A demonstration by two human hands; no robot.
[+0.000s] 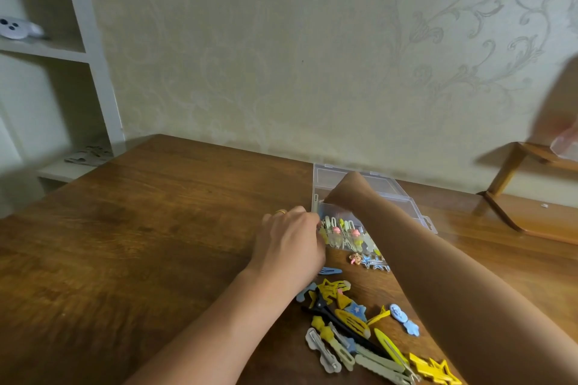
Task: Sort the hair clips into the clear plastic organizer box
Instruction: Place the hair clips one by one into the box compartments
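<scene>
Hair clips in yellow, blue, grey and black plastic lie piled on the wooden table nearest the person. Beyond them, the left hand rests against the near-left edge of the clear plastic organizer box, fingers curled; their contact is hidden. The right hand bends down into the box, fingers hidden, grip undeterminable.
</scene>
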